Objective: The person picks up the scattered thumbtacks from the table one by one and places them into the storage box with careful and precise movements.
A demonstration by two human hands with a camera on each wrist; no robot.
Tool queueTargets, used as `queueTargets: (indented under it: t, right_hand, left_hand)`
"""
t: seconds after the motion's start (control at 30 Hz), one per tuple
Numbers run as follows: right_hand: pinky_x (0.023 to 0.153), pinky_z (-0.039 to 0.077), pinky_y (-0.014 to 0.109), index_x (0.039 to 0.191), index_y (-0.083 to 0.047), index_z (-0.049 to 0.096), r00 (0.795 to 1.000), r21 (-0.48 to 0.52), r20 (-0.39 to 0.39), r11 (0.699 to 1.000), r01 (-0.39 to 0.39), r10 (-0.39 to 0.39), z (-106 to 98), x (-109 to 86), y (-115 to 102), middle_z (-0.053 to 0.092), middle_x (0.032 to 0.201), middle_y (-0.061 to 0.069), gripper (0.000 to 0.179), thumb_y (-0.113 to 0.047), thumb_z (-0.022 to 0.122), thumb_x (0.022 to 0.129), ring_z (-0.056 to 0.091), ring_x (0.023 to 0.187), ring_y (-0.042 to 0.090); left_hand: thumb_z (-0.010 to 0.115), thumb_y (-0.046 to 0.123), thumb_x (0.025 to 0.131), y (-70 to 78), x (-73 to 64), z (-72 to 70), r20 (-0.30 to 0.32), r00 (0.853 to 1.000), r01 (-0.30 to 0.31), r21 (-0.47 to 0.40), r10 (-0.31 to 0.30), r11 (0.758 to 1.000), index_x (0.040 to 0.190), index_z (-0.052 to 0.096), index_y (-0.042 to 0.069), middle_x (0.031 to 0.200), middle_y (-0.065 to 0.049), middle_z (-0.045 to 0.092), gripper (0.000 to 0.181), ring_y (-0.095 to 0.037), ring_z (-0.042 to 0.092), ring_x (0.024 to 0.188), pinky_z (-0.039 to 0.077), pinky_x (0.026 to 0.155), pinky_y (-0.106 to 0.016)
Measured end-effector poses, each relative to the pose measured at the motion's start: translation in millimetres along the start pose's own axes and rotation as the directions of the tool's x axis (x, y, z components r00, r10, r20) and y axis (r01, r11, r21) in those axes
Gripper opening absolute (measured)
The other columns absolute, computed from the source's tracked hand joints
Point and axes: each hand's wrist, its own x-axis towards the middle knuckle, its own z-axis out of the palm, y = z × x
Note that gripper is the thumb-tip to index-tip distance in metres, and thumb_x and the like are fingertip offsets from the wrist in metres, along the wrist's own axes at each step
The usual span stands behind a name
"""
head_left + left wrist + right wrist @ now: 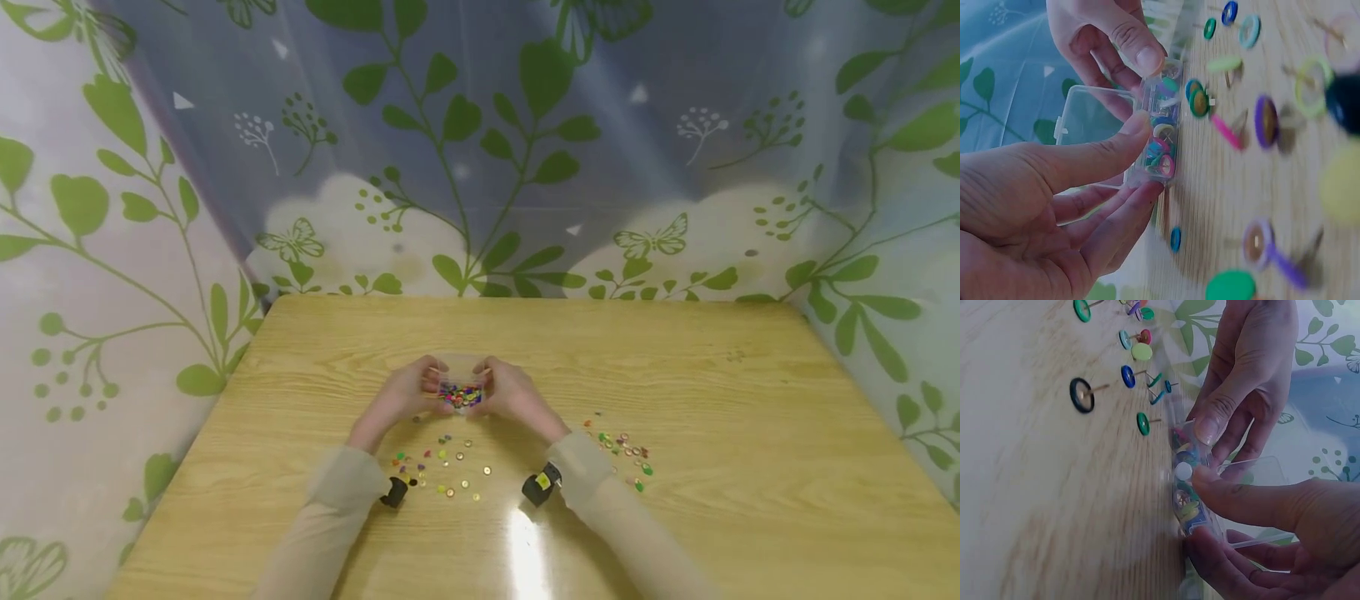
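A small clear plastic box [461,398] holds many colourful thumbtacks near the middle of the table. Its transparent lid [1099,119] stands raised on the far side. My left hand [411,390] grips the box's left end, and my right hand [513,392] grips the opposite end. In the left wrist view, the left thumb presses the near wall of the box [1163,147] while the fingers support it from behind. The right wrist view has the right thumb on the near wall too, beside a white tack [1183,470].
Loose thumbtacks [465,484] lie scattered on the wooden table [315,333] between the forearms. Another group of tacks [647,469] lies beside the right forearm. Several tacks rest with their pins sticking out. A leaf-patterned curtain [480,167] hangs behind the table.
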Motion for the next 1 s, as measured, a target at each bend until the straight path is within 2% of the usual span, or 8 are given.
queueTargets:
  t: [0.37, 0.63, 1.0]
  right_hand:
    - [0.095, 0.056, 0.043, 0.128, -0.006, 0.059, 1.0, -0.031, 0.0, 0.999, -0.01, 0.01, -16, -6.7, 14, 0.069, 0.118, 0.014, 0.066, -0.011, 0.092, 0.071, 0.065, 0.103, 0.028]
    - [0.095, 0.056, 0.045, 0.128, -0.005, 0.058, 1.0, -0.038, 0.01, 0.999, -0.009, 0.01, -23, -14.3, 23, 0.069, 0.116, 0.015, 0.066, -0.009, 0.091, 0.071, 0.066, 0.102, 0.029]
    - [0.092, 0.057, 0.044, 0.132, -0.004, 0.056, 1.0, -0.058, 0.015, 0.998, -0.005, 0.006, -33, -25.0, 33, 0.067, 0.116, 0.015, 0.069, -0.009, 0.091, 0.072, 0.067, 0.099, 0.027]
  left_hand:
    - [0.087, 0.008, 0.076, 14.8, 8.5, 19.6, 0.008, 1.0, -0.005, 0.032, 0.005, 0.999, 0.131, 0.056, 0.001, 0.126, -0.017, 0.066, 0.064, -0.032, 0.064, 0.115, 0.053, 0.103, -0.045]
    - [0.087, 0.008, 0.076, 23.3, 4.3, 30.8, 0.002, 1.0, -0.028, 0.042, 0.028, 0.999, 0.128, 0.057, 0.002, 0.119, -0.015, 0.067, 0.06, -0.031, 0.065, 0.111, 0.055, 0.099, -0.045]
    - [0.087, 0.01, 0.078, 32.5, 0.4, 42.9, 0.009, 0.999, -0.045, 0.028, 0.044, 0.999, 0.13, 0.056, 0.004, 0.123, -0.015, 0.065, 0.061, -0.031, 0.063, 0.114, 0.055, 0.099, -0.046]
